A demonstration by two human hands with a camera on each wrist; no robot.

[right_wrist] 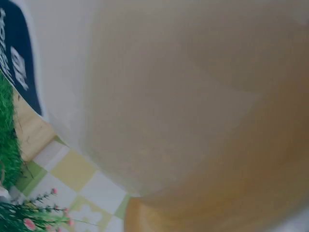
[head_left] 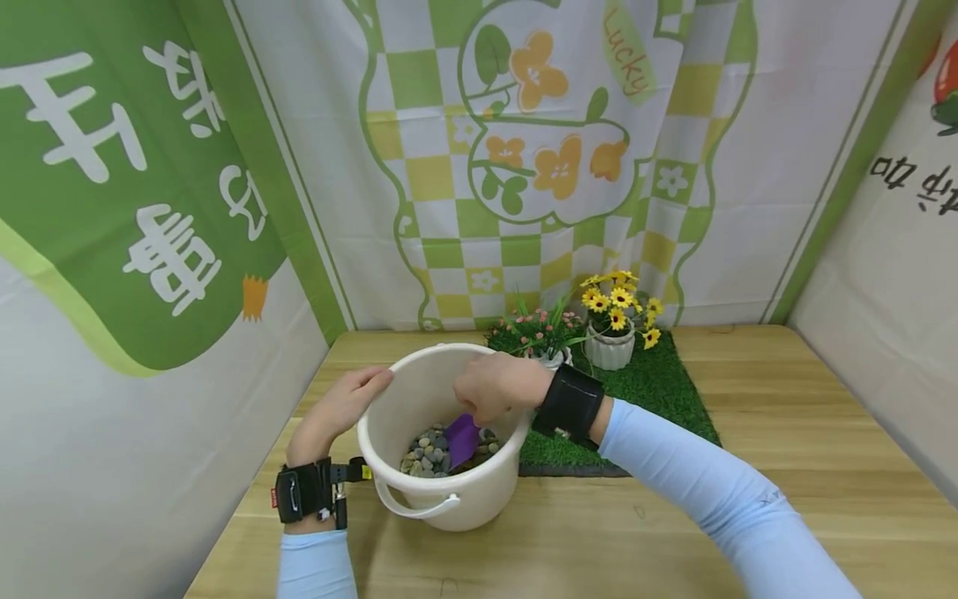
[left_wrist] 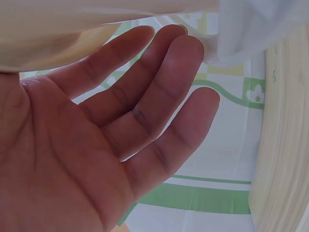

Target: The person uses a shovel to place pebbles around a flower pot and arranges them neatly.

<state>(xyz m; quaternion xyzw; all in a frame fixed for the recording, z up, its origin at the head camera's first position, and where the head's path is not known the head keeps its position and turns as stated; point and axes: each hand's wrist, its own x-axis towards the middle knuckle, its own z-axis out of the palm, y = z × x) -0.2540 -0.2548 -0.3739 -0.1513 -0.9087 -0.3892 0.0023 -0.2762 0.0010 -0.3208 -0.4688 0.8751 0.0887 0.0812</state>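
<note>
A white bucket (head_left: pixel 479 495) stands on the table, its handle (head_left: pixel 415 509) hanging down at the front. Grey and tan pebbles (head_left: pixel 427 453) cover its bottom. My left hand (head_left: pixel 337 412) holds the bucket at its left rim, thumb over the edge; the left wrist view shows the fingers (left_wrist: pixel 169 87) loosely bent along the outside. Reaching in over the right side, my right hand (head_left: pixel 500 387) grips a purple scoop (head_left: pixel 462 439) whose blade is down at the pebbles. Its grip is hidden in the fist. The bucket's outer wall (right_wrist: pixel 145 96) fills most of the right wrist view.
Right behind the bucket lies a green grass mat (head_left: pixel 659 399) with a pot of yellow flowers (head_left: pixel 609 345) and a pink-flowered plant (head_left: pixel 542 329). The wooden table (head_left: pixel 778 416) extends to the right. Printed cloth walls (head_left: pixel 314 108) enclose the back and sides.
</note>
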